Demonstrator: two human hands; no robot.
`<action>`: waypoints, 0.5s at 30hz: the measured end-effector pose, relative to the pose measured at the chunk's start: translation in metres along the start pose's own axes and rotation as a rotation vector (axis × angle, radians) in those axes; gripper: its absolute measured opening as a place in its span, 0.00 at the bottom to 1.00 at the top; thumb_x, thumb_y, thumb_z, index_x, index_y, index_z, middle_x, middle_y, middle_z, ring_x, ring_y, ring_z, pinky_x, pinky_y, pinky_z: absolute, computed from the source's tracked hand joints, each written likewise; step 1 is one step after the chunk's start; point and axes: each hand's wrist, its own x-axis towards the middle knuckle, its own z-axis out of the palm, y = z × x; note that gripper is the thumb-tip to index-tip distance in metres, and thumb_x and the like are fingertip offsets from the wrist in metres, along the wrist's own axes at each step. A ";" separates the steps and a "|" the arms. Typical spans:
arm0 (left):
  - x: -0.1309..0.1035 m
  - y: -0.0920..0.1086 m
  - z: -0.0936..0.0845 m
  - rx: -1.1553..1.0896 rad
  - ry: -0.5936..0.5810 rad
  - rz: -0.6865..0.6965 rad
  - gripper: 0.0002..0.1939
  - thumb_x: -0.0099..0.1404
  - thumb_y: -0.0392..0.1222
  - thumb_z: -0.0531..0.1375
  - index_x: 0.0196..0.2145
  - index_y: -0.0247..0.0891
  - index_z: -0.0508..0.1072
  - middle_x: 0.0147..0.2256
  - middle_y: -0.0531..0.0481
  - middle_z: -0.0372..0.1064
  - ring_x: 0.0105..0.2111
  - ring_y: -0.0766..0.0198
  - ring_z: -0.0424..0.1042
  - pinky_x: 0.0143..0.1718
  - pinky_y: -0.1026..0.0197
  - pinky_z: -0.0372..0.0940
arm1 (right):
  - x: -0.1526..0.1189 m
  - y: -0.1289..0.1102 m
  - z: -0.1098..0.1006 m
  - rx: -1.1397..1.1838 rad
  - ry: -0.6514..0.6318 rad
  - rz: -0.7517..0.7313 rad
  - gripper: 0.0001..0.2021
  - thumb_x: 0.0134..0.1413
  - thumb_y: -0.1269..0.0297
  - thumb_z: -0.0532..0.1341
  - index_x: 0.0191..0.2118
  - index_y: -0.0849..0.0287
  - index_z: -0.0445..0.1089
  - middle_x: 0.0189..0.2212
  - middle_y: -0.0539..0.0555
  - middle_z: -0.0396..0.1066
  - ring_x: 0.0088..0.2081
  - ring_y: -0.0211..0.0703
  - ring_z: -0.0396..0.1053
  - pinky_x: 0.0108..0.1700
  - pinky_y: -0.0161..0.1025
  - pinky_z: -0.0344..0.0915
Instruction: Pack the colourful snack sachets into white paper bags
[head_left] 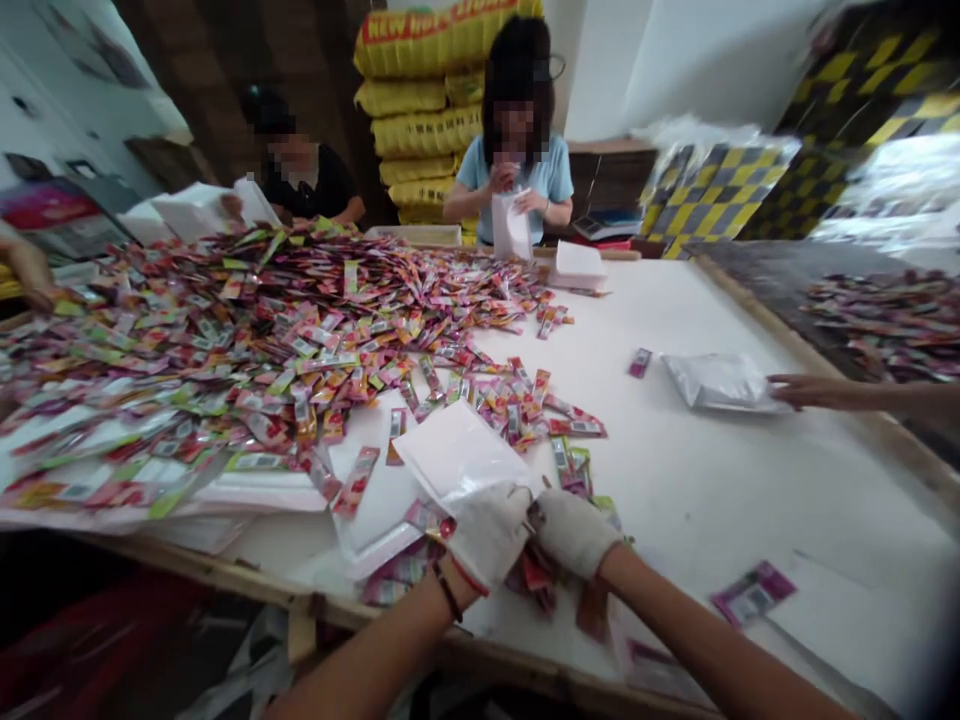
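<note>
Both my hands wear white gloves and meet at the near edge of the table. My left hand (491, 535) is closed on the near end of a white plastic bag (457, 450), which lies tilted over some small sachets. My right hand (574, 530) is closed beside it, its fingertips pinching at the same end of the bag; the exact grip is partly hidden. Small colourful sachets (356, 482) lie around and under my hands. Another white bag (375, 450) lies flat just left of the held one.
A large heap of sachets (262, 300) covers the table's left side. At right, a person's hand (802, 392) touches a filled silvery-white bag (720, 382). Across the table, a person (517, 170) holds a white bag (511, 228). Yellow sacks (409, 135) are stacked behind.
</note>
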 end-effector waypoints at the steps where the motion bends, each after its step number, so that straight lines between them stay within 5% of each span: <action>1: 0.000 -0.005 0.003 -0.027 0.009 -0.018 0.07 0.62 0.35 0.51 0.34 0.37 0.68 0.35 0.47 0.68 0.36 0.60 0.67 0.37 0.61 0.58 | -0.006 0.003 0.004 0.046 0.028 -0.014 0.12 0.54 0.65 0.53 0.38 0.62 0.72 0.34 0.62 0.74 0.38 0.50 0.72 0.39 0.41 0.66; 5: -0.002 -0.017 0.011 -0.173 0.067 -0.060 0.07 0.64 0.36 0.50 0.32 0.38 0.68 0.34 0.49 0.68 0.36 0.63 0.66 0.38 0.63 0.58 | -0.040 0.012 0.042 0.168 0.359 -0.114 0.28 0.53 0.57 0.56 0.58 0.63 0.58 0.55 0.66 0.61 0.56 0.54 0.60 0.53 0.47 0.61; 8: -0.005 -0.010 0.014 -0.240 0.085 -0.026 0.08 0.63 0.37 0.50 0.31 0.38 0.68 0.33 0.49 0.68 0.34 0.64 0.65 0.36 0.63 0.58 | -0.040 0.009 0.072 0.102 0.506 -0.156 0.29 0.49 0.60 0.58 0.56 0.69 0.59 0.57 0.72 0.56 0.56 0.63 0.56 0.54 0.58 0.58; 11: -0.004 -0.002 0.015 -0.316 0.132 -0.036 0.09 0.62 0.37 0.50 0.27 0.38 0.68 0.30 0.49 0.67 0.30 0.65 0.64 0.34 0.63 0.57 | -0.021 0.006 0.072 0.198 0.455 -0.145 0.22 0.48 0.63 0.58 0.49 0.68 0.65 0.49 0.71 0.63 0.49 0.60 0.63 0.50 0.57 0.61; 15: 0.006 -0.009 -0.001 -0.816 0.158 -0.285 0.11 0.60 0.42 0.52 0.23 0.36 0.64 0.22 0.53 0.61 0.24 0.69 0.60 0.27 0.66 0.56 | -0.011 0.019 0.032 0.736 0.221 -0.213 0.21 0.49 0.59 0.59 0.50 0.59 0.61 0.45 0.58 0.67 0.45 0.47 0.67 0.48 0.45 0.65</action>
